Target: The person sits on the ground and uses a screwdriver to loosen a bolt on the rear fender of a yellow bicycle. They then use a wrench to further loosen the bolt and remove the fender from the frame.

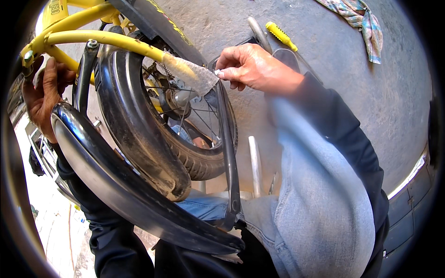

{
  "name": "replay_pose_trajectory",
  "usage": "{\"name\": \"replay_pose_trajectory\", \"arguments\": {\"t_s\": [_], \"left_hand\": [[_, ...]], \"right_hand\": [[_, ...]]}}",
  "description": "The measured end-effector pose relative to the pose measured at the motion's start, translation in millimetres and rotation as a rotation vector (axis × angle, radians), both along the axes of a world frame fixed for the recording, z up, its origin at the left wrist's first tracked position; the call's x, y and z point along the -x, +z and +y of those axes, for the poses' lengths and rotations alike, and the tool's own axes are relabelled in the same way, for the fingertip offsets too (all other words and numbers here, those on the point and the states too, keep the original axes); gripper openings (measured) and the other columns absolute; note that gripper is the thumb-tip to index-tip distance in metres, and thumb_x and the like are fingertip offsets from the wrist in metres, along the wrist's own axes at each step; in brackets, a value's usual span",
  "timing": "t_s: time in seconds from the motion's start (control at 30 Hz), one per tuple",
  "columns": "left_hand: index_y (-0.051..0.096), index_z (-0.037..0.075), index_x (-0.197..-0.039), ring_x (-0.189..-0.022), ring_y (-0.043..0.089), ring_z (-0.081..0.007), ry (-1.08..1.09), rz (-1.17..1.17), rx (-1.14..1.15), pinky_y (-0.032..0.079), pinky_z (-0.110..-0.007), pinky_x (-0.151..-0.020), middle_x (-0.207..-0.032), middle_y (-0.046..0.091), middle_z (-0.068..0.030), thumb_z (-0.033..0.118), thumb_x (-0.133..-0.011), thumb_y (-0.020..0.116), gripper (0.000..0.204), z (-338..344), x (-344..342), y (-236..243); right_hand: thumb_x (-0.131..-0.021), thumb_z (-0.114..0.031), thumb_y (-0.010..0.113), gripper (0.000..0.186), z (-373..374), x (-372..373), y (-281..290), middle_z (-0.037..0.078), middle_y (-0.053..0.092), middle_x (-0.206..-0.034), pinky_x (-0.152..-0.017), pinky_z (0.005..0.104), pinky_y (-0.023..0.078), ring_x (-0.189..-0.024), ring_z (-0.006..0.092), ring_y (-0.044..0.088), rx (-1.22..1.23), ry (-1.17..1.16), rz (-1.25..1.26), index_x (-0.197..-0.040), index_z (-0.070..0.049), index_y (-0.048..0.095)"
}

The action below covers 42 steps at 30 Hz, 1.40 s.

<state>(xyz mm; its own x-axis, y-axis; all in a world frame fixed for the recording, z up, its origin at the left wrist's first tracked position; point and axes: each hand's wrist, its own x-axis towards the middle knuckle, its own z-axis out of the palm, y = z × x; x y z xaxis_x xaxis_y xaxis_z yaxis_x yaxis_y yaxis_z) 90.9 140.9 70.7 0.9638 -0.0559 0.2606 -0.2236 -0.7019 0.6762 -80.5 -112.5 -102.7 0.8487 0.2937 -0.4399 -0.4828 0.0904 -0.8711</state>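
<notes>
My right hand [252, 68] is closed in a pinch at the tip of a translucent plastic wrap [194, 76], where a small whitish bit shows between thumb and fingers. That wrap covers the end of a curved yellow frame tube [106, 37]. At the far left, my left hand [46, 90] has its fingers bent beside the bolted end of the yellow frame; what they grip, if anything, is hidden. Just below it begins a shiny black mudguard [125, 185], which slants across my lap. A black metal stay [227, 153] runs from the wrap's tip down toward the mudguard's lower end.
Behind the mudguard stands a spoked wheel with a black tyre [206, 164], partly under a second, dusty mudguard [132, 120]. On the grey floor lie a yellow-handled screwdriver [280, 34], a bent metal tube [259, 34] and a patterned cloth [359, 21]. A pale tube [255, 162] stands near my knee.
</notes>
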Motion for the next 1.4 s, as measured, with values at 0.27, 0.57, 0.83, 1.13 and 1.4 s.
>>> {"name": "replay_pose_trajectory", "arguments": {"t_s": [0.27, 0.57, 0.83, 1.13, 1.4], "left_hand": [[0.060, 0.005, -0.115, -0.072, 0.071, -0.0180, 0.024, 0.040, -0.005, 0.059, -0.036, -0.076, -0.084, 0.072, -0.0110, 0.018, -0.091, 0.070, 0.029, 4, -6, 8], [0.059, 0.006, -0.118, -0.075, 0.070, -0.0173, -0.033, 0.004, -0.056, 0.059, -0.035, -0.077, -0.088, 0.072, -0.0116, 0.018, -0.092, 0.069, 0.030, 1, 1, 5], [0.059, 0.006, -0.120, -0.074, 0.070, -0.0170, 0.001, 0.020, -0.018, 0.059, -0.034, -0.076, -0.088, 0.072, -0.0124, 0.018, -0.093, 0.067, 0.030, -2, -3, 5], [0.059, 0.006, -0.122, -0.069, 0.068, -0.0149, -0.049, 0.035, 0.015, 0.058, -0.031, -0.072, -0.084, 0.071, -0.0114, 0.013, -0.093, 0.067, 0.031, -6, 2, 7], [0.058, 0.003, -0.121, -0.072, 0.069, -0.0200, -0.136, 0.249, 0.282, 0.059, -0.033, -0.071, -0.086, 0.070, -0.0121, 0.027, -0.096, 0.062, 0.035, 34, -34, 0]], "right_hand": [[-0.089, -0.008, 0.065, 0.017, 1, 0, 1, 0.008, 0.065, -0.070, -0.056, 0.0255, 0.053, -0.061, 0.0114, 0.063, -0.021, -0.021, 0.010, -0.097, 0.006, 0.066], [-0.087, -0.003, 0.064, 0.016, -4, 1, 2, 0.009, 0.065, -0.075, -0.057, 0.0255, 0.055, -0.064, 0.0121, 0.064, -0.075, -0.015, 0.059, -0.100, 0.007, 0.064], [-0.089, -0.008, 0.064, 0.018, -6, 8, 3, 0.008, 0.064, -0.075, -0.057, 0.0258, 0.054, -0.065, 0.0113, 0.063, -0.053, -0.004, 0.069, -0.100, 0.006, 0.064], [-0.092, -0.017, 0.064, 0.026, -6, 9, -3, 0.007, 0.064, -0.076, -0.059, 0.0251, 0.054, -0.066, 0.0109, 0.062, -0.090, 0.015, 0.099, -0.105, 0.005, 0.065], [-0.092, -0.018, 0.064, 0.026, -10, 11, -8, 0.006, 0.065, -0.076, -0.062, 0.0254, 0.054, -0.067, 0.0108, 0.063, -0.076, 0.040, 0.094, -0.104, 0.004, 0.066]]}}
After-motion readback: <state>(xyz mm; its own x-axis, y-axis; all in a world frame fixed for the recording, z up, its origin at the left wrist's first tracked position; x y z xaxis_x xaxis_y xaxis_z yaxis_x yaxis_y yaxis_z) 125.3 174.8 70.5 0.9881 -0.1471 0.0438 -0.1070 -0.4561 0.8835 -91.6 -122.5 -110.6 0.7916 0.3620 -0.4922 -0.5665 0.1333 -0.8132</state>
